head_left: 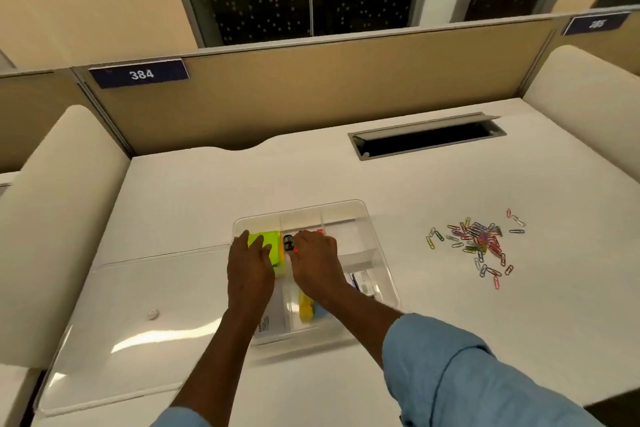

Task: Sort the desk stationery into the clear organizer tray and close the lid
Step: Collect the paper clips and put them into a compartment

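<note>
Compartments of the clear organizer tray (343,215) held neon-green sticky notes (268,239), binder clips (288,243) and small boxes (362,279). The left hand (249,267) lay flat-fingered on the notes. The right hand (315,260) covered the clips, its grip hidden. The lid (138,305) lay just left of the tray, and paper clips (478,236) lay loose on the desk (536,322), well to the right.

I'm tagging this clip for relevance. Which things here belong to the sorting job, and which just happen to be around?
Job: tray, lid, paper clips, green notes, binder clip.
Just there: cable slot, 384 plate, partition.
</note>
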Action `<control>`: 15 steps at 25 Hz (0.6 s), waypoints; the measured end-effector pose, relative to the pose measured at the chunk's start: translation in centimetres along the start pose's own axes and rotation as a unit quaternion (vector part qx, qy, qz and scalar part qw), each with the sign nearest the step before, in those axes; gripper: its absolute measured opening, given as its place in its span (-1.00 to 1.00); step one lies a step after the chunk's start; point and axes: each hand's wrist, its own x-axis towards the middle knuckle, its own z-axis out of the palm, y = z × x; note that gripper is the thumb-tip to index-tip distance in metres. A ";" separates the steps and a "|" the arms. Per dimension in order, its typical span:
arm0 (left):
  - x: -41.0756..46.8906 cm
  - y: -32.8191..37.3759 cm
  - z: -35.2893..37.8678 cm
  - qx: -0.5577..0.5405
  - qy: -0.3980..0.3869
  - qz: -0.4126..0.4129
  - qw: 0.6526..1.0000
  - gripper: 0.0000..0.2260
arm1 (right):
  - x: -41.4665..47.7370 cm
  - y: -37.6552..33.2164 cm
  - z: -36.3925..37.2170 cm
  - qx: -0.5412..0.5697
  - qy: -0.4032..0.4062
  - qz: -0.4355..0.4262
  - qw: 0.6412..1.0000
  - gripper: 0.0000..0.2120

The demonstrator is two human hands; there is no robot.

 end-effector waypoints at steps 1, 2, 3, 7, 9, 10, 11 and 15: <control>-0.4 0.8 0.1 -0.013 0.004 0.009 1.000 -0.69 | -0.3 0.7 -0.4 -0.003 0.009 0.009 1.000 -0.78; -0.8 1.8 0.5 -0.023 0.004 0.021 1.000 -0.69 | -0.6 1.7 -1.0 -0.002 0.019 0.027 0.999 -0.78; -1.2 3.0 1.0 -0.028 0.002 0.036 0.999 -0.70 | -1.0 2.8 -1.7 0.003 0.032 0.052 0.998 -0.77; -2.6 8.2 3.6 -0.043 -0.014 0.104 0.994 -0.72 | -2.2 7.8 -4.9 0.011 0.089 0.129 0.988 -0.71; -3.4 10.7 5.2 -0.057 -0.039 0.123 0.990 -0.69 | -3.0 10.7 -6.5 0.012 0.104 0.165 0.981 -0.71; -3.8 11.7 6.0 -0.064 -0.053 0.129 0.988 -0.65 | -3.5 12.3 -7.2 0.012 0.109 0.179 0.978 -0.71; -4.3 12.8 7.0 -0.066 -0.067 0.137 0.986 -0.61 | -4.0 14.0 -7.8 0.009 0.111 0.189 0.976 -0.71; -6.0 17.1 11.0 -0.058 -0.134 0.179 0.973 -0.57 | -6.2 20.8 -10.1 -0.013 0.107 0.229 0.968 -0.69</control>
